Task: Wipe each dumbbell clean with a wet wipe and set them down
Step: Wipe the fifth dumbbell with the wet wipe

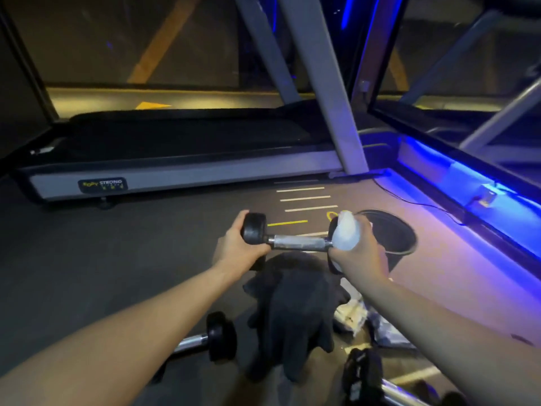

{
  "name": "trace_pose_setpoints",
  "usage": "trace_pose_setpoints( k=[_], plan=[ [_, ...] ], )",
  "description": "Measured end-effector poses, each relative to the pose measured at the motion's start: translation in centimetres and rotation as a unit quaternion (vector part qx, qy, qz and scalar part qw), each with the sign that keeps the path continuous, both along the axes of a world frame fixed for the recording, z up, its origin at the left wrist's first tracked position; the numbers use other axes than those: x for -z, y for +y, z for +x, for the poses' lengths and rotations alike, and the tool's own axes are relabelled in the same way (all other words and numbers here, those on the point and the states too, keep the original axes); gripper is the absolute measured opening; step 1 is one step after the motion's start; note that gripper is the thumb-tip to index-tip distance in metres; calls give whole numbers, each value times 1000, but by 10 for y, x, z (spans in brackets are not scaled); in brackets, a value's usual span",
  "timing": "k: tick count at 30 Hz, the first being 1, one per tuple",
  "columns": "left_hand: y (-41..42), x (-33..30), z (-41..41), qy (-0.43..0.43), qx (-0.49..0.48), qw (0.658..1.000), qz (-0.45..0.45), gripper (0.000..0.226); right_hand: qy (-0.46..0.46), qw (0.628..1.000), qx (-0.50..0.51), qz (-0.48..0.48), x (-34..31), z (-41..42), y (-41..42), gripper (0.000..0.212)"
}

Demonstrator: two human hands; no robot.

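Observation:
A black-headed dumbbell with a steel handle (297,242) is held level in the air above the floor. My left hand (238,246) grips its left head from below. My right hand (358,250) presses a white wet wipe (347,231) around the dumbbell's right head, which is mostly hidden by the wipe. A second dumbbell (216,336) lies on the floor under my left forearm. A third dumbbell (371,379) lies at the bottom right.
A dark cloth (295,315) lies on the floor below the held dumbbell. A black bucket (392,235) stands behind my right hand. A crumpled wipe packet (355,313) lies to the right. A treadmill (181,171) runs across ahead, and blue-lit glass panels (456,159) lie to the right.

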State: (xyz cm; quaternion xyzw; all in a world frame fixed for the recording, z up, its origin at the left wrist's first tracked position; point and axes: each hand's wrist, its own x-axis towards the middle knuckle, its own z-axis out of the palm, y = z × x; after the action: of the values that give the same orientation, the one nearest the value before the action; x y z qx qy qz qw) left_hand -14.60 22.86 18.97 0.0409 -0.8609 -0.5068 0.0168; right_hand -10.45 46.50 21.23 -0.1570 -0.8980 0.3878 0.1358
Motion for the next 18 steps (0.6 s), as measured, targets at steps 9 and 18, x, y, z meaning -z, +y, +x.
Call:
trace_pose_setpoints(
  k=[9,18],
  plan=[
    [21,27,-24,-35,4,999,14,100,-36,999,10,-5,14,-5,27,69],
    [-13,57,-22,-58,47,996,47,79,-57,997,-28,35,39,-8,-1,51]
  ],
)
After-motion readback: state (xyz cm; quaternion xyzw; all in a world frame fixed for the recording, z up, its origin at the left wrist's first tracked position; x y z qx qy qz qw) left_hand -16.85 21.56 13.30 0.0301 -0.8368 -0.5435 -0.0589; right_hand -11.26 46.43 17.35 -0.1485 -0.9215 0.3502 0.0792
